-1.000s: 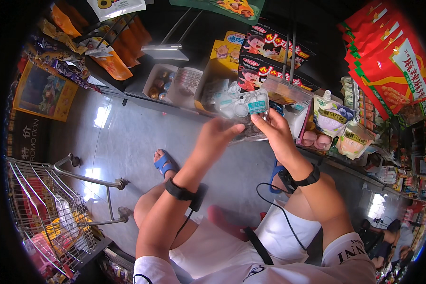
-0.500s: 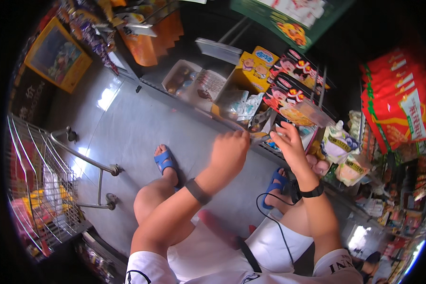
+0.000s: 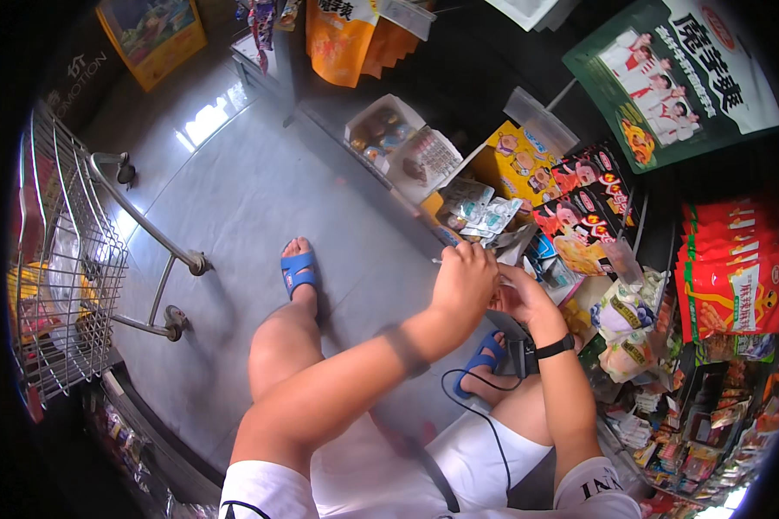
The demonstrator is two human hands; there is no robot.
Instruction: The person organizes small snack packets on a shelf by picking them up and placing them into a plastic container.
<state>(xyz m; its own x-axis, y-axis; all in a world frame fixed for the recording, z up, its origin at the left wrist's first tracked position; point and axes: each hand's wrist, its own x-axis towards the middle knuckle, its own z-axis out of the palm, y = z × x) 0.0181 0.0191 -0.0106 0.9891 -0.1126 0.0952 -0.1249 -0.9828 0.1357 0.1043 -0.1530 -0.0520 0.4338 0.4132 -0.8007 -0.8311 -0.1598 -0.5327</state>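
Note:
My left hand (image 3: 467, 284) is closed, knuckles up, with a thin pale tip sticking out beside its fingers. Up against it is my right hand (image 3: 525, 298), its fingers curled and partly hidden behind the left. Whatever lies between them is too covered to name. Just beyond the hands is a display box with several small silvery pouches (image 3: 485, 212). A yellow box flap (image 3: 517, 162) rises behind these pouches, and black-and-red snack boxes (image 3: 580, 208) stand to the right.
A white carton of round wrapped sweets (image 3: 385, 130) sits at the shelf's left end. Red snack bags (image 3: 734, 277) hang at right, below a green package (image 3: 675, 82). A wire shopping cart (image 3: 69, 268) stands on the grey floor (image 3: 225, 208) at left. A black cable (image 3: 502, 432) crosses my lap.
The view has turned, so the shelf and cart sit differently in it. My hands have come together; the thin thing between them, visible before, is now mostly covered.

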